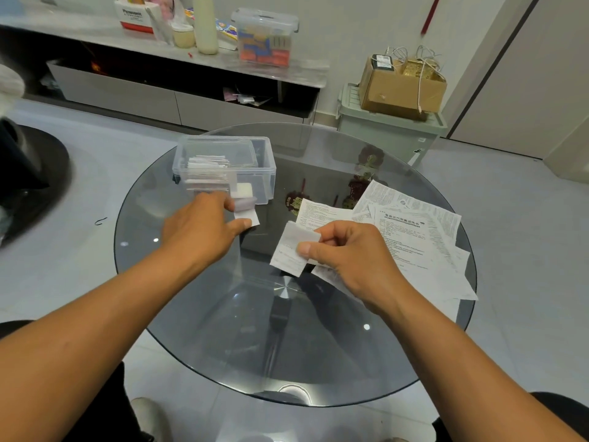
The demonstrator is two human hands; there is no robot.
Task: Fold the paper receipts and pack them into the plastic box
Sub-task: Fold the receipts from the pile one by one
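Near box (224, 167), seemingly folded receipt (247, 215)

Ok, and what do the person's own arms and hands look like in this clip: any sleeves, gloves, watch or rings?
Both arms are bare from the frame's bottom edge to the wrist: no sleeves in view. The left hand and right hand wear no gloves, and no watch, bracelet or ring shows on the visible sides. Fingernails look short and unpainted.
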